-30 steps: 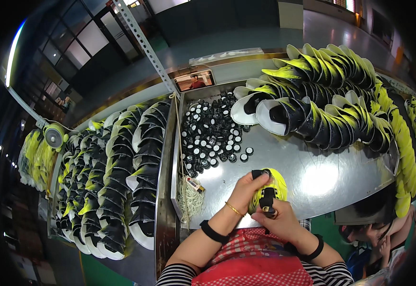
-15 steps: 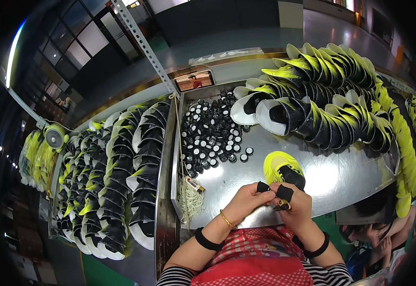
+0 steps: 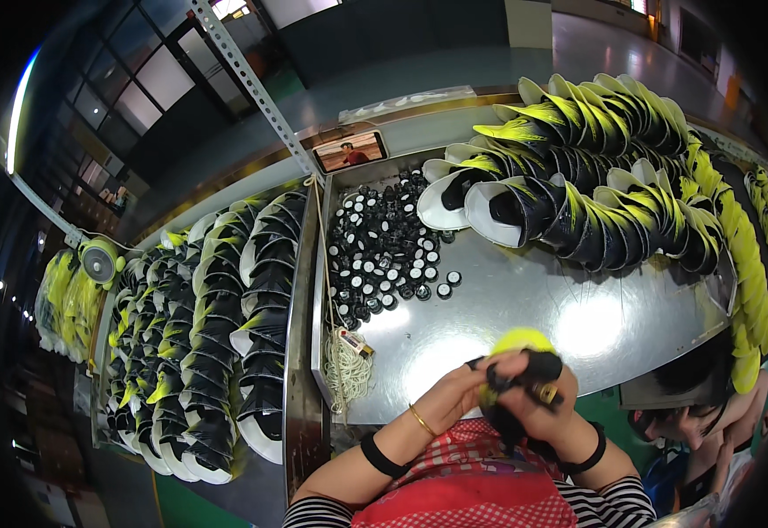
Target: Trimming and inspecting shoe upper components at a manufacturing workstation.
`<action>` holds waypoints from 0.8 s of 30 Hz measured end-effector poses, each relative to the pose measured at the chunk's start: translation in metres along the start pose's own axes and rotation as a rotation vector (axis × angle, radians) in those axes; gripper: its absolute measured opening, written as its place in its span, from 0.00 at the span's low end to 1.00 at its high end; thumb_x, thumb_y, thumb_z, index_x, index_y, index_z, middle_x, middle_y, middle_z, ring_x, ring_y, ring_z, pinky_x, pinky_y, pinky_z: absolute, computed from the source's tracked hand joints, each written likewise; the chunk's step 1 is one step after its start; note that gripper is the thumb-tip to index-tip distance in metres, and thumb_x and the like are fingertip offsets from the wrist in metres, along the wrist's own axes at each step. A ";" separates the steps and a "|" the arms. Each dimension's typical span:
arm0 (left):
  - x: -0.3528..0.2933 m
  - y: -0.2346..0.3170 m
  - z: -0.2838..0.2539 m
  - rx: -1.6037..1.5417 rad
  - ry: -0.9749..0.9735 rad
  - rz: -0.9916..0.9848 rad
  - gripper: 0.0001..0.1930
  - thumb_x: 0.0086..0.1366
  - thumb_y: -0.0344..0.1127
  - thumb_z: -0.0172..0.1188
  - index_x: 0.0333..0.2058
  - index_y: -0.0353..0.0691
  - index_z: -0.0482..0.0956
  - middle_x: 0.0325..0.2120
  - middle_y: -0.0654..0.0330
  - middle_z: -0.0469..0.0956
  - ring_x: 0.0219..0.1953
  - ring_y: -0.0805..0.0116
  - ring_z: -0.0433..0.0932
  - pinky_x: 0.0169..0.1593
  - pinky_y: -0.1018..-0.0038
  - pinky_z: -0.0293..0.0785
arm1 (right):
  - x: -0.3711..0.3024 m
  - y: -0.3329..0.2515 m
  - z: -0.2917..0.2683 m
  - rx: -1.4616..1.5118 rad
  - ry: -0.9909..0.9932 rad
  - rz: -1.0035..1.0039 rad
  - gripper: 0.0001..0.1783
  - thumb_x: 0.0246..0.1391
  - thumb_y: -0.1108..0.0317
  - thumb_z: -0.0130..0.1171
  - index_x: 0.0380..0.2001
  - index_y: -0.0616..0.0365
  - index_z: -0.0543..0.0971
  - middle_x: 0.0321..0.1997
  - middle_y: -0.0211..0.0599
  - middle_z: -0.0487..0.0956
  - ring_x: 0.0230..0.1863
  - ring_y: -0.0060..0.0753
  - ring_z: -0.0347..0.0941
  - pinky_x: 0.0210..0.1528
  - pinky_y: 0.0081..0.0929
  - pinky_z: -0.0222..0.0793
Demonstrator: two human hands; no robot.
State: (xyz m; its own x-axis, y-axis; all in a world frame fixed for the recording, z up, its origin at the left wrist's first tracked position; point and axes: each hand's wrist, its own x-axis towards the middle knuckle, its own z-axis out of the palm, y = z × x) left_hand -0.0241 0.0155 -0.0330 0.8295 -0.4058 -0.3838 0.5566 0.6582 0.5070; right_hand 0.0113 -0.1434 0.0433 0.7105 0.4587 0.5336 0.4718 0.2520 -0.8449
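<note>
Close to the red apron, both my hands are at a yellow and black shoe upper (image 3: 523, 338), its yellow toe showing beyond my fingers. My left hand (image 3: 459, 393) grips it from the left side, partly smeared by motion. My right hand (image 3: 563, 412) is closed around a small black and yellow tool (image 3: 546, 392), whose kind I cannot make out. Black covers wrap some of my fingers. Dark material of the upper hangs down between my hands toward the apron.
Black round cord locks with white tops (image 3: 384, 255) lie heaped on the metal table (image 3: 419, 352). Nested rows of uppers (image 3: 595, 220) lie at the far right, more (image 3: 217, 352) at the left. White cord (image 3: 347, 370), a phone (image 3: 350, 151) and another person (image 3: 709, 422) are nearby.
The shoe upper has come off the table toward my body and turned, its toe now mostly behind my hands. Both hands have shifted slightly nearer me and blur.
</note>
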 end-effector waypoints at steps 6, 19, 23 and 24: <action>-0.013 -0.027 0.013 0.067 -0.078 0.026 0.19 0.64 0.30 0.50 0.54 0.34 0.64 0.48 0.56 0.72 0.49 0.69 0.73 0.55 0.71 0.68 | -0.007 0.019 0.002 0.248 0.556 0.247 0.14 0.51 0.81 0.52 0.43 0.62 0.69 0.43 0.42 0.77 0.34 0.18 0.70 0.41 0.17 0.66; -0.020 0.023 0.010 0.056 -0.027 0.270 0.17 0.63 0.31 0.53 0.50 0.33 0.68 0.43 0.56 0.76 0.43 0.67 0.76 0.50 0.71 0.71 | -0.013 0.028 -0.020 -0.427 0.139 0.072 0.10 0.42 0.76 0.64 0.32 0.59 0.78 0.37 0.40 0.80 0.33 0.34 0.79 0.33 0.24 0.73; -0.026 0.026 0.009 0.184 -0.048 0.259 0.16 0.63 0.30 0.54 0.48 0.33 0.69 0.41 0.56 0.77 0.42 0.67 0.77 0.49 0.72 0.71 | -0.010 0.029 -0.023 -0.423 0.086 0.128 0.10 0.43 0.74 0.63 0.32 0.58 0.79 0.38 0.40 0.80 0.34 0.36 0.79 0.33 0.24 0.74; -0.027 0.027 0.011 0.185 -0.047 0.258 0.16 0.63 0.30 0.54 0.48 0.33 0.69 0.41 0.56 0.77 0.42 0.67 0.77 0.49 0.72 0.71 | -0.010 0.031 -0.023 -0.422 0.086 0.129 0.10 0.43 0.74 0.63 0.32 0.58 0.79 0.38 0.40 0.80 0.34 0.36 0.79 0.33 0.24 0.74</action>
State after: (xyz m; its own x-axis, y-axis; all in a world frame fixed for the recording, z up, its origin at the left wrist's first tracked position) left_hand -0.0314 0.0368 -0.0003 0.9432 -0.2721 -0.1907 0.3232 0.6186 0.7161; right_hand 0.0305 -0.1600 0.0126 0.8100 0.3862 0.4413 0.5356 -0.1806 -0.8250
